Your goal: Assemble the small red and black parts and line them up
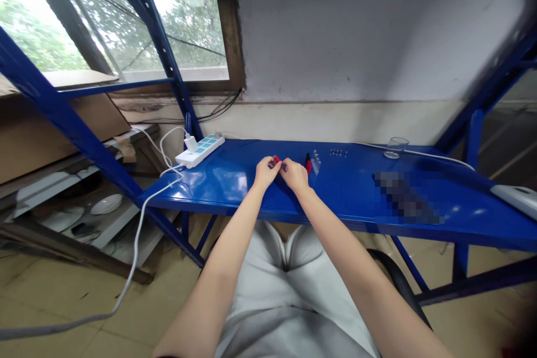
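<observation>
Over the blue table point(226, 173), my left hand point(265, 171) and my right hand point(295, 173) meet, fingers closed. Between the fingertips shows a small red piece point(276, 159), too small for me to name. My left hand pinches it, and the right fingertips press close against its other side. Just right of my right hand lie a red and black piece point(308, 164) and several small clear plastic pieces point(316, 163). Farther right, several tiny pins or screws point(338, 152) stand in a row.
A white power strip point(201, 151) with a plugged-in charger sits at the table's left end, its cable hanging down. A clear glass point(395, 147) stands at the back right near a white cable. A blurred dark item point(406, 198) and a white device point(518, 198) lie farther right.
</observation>
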A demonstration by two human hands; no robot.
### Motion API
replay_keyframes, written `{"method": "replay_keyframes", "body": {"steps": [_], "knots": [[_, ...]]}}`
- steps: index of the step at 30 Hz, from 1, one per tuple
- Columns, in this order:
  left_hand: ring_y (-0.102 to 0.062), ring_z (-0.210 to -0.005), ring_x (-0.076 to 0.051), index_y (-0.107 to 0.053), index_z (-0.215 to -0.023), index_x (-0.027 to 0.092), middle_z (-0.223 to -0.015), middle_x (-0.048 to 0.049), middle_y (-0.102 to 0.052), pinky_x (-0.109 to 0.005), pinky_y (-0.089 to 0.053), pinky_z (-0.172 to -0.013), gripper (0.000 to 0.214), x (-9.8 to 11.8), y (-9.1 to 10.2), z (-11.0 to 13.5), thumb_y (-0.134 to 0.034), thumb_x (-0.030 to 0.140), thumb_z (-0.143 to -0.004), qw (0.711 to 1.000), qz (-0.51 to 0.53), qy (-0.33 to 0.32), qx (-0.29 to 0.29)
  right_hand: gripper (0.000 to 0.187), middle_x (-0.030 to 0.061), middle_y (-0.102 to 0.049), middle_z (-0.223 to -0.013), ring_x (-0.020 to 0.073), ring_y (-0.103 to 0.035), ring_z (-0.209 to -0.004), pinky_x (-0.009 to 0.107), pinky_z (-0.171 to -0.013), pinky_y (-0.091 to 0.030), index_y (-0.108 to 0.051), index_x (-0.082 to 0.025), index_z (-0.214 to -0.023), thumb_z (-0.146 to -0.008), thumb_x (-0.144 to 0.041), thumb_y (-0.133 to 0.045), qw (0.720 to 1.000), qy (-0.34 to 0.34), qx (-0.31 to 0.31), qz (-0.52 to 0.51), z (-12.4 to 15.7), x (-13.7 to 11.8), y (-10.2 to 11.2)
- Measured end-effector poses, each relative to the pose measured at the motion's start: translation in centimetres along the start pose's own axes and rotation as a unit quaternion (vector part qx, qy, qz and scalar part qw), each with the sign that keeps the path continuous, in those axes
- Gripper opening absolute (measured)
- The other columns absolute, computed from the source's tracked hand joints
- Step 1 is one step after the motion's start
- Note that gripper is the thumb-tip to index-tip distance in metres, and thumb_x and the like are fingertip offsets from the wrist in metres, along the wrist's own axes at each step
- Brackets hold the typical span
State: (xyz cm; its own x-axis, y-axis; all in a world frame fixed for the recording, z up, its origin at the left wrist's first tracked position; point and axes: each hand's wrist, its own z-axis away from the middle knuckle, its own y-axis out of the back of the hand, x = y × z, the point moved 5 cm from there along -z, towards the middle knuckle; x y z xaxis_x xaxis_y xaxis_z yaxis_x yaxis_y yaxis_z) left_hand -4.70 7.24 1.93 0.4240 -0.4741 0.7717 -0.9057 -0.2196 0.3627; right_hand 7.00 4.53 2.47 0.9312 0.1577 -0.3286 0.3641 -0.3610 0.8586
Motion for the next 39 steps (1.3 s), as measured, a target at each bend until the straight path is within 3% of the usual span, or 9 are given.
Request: {"method": "replay_keyframes", "body": {"steps": [10,13,17,21,24,29,33,36,39], "knots": [[-0.053,-0.060,-0.012,-0.064,-0.064,0.013,-0.061,0.0001,-0.061,-0.023,-0.040,-0.060,0.021,-1.9,-0.9,-0.1,-0.066,0.034,-0.063,0.985,0.135,0.099,-0.052,0.019,0.0029,-0.066,-0.085,0.0157,-0.060,-0.073,0.023,-0.058,-0.034,-0.058,-0.023,-0.096,-0.084,-0.031,-0.045,0.999,0.015,0.020,-0.035,0.0,0.2,-0.1],[-0.055,-0.062,-0.013,-0.064,-0.065,0.013,-0.062,-0.0006,-0.062,-0.024,-0.040,-0.062,0.020,-2.0,-0.8,-0.3,-0.066,0.033,-0.063,0.985,0.129,0.104,-0.039,0.021,0.0020,-0.066,-0.082,0.0151,-0.059,-0.072,0.023,-0.058,-0.035,-0.058,-0.023,-0.098,-0.084,-0.031,-0.044,0.998,0.021,0.023,-0.048,0.0,0.2,0.0],[-0.058,-0.066,-0.016,-0.063,-0.067,0.015,-0.069,-0.0035,-0.063,-0.028,-0.042,-0.065,0.018,-2.4,0.5,-0.5,-0.063,0.033,-0.067,0.993,0.005,0.113,0.039,0.028,0.0010,-0.065,-0.080,0.0144,-0.059,-0.071,0.023,-0.060,-0.037,-0.057,-0.023,-0.107,-0.084,-0.031,-0.044,0.997,0.022,0.022,-0.070,0.1,0.1,0.1],[-0.059,-0.085,-0.024,-0.062,-0.065,0.017,-0.081,-0.0085,-0.064,-0.037,-0.040,-0.078,0.014,-2.1,2.1,-0.4,-0.061,0.030,-0.070,0.967,-0.203,0.121,0.098,0.027,0.0015,-0.065,-0.079,0.0141,-0.059,-0.071,0.022,-0.060,-0.037,-0.058,-0.022,-0.105,-0.084,-0.029,-0.043,0.997,0.025,0.016,-0.077,0.2,0.0,0.2],[-0.057,-0.093,-0.027,-0.063,-0.068,0.017,-0.087,-0.0106,-0.065,-0.042,-0.038,-0.082,0.013,-2.1,2.4,-0.3,-0.059,0.029,-0.072,0.947,-0.274,0.144,0.081,0.024,0.0008,-0.065,-0.079,0.0140,-0.059,-0.071,0.022,-0.059,-0.037,-0.059,-0.023,-0.101,-0.084,-0.028,-0.042,0.996,0.030,0.021,-0.080,0.2,0.0,0.1],[-0.055,-0.096,-0.025,-0.067,-0.076,0.020,-0.091,-0.0076,-0.066,-0.040,-0.037,-0.085,0.014,-2.6,2.2,-0.6,-0.058,0.031,-0.073,0.924,-0.334,0.183,0.044,0.023,0.0012,-0.064,-0.077,0.0143,-0.058,-0.067,0.023,-0.057,-0.037,-0.060,-0.023,-0.097,-0.083,-0.026,-0.042,0.994,0.038,0.042,-0.095,0.3,-0.1,0.1],[-0.054,-0.100,-0.025,-0.068,-0.079,0.021,-0.094,-0.0070,-0.066,-0.040,-0.037,-0.085,0.015,-2.8,2.1,-0.9,-0.058,0.032,-0.074,0.913,-0.360,0.191,0.029,0.025,0.0025,-0.063,-0.074,0.0144,-0.057,-0.066,0.024,-0.061,-0.039,-0.061,-0.021,-0.097,-0.085,-0.028,-0.040,0.985,0.050,0.115,-0.118,0.4,-0.4,1.3],[-0.052,-0.102,-0.026,-0.068,-0.080,0.021,-0.096,-0.0078,-0.066,-0.041,-0.036,-0.085,0.015,-2.8,2.1,-1.0,-0.058,0.032,-0.075,0.909,-0.369,0.194,0.018,0.028,0.0049,-0.061,-0.074,0.0151,-0.057,-0.072,0.026,-0.071,-0.042,-0.060,-0.017,-0.098,-0.087,-0.029,-0.037,0.958,0.099,0.229,-0.141,0.5,-0.4,3.8],[-0.052,-0.102,-0.026,-0.068,-0.079,0.021,-0.096,-0.0084,-0.065,-0.041,-0.036,-0.085,0.015,-2.8,2.0,-1.1,-0.059,0.033,-0.076,0.908,-0.372,0.191,0.016,0.028,0.0064,-0.060,-0.075,0.0161,-0.055,-0.074,0.030,-0.076,-0.043,-0.058,-0.015,-0.099,-0.087,-0.030,-0.037,0.929,0.117,0.319,-0.147,0.7,1.3,6.6]]}}
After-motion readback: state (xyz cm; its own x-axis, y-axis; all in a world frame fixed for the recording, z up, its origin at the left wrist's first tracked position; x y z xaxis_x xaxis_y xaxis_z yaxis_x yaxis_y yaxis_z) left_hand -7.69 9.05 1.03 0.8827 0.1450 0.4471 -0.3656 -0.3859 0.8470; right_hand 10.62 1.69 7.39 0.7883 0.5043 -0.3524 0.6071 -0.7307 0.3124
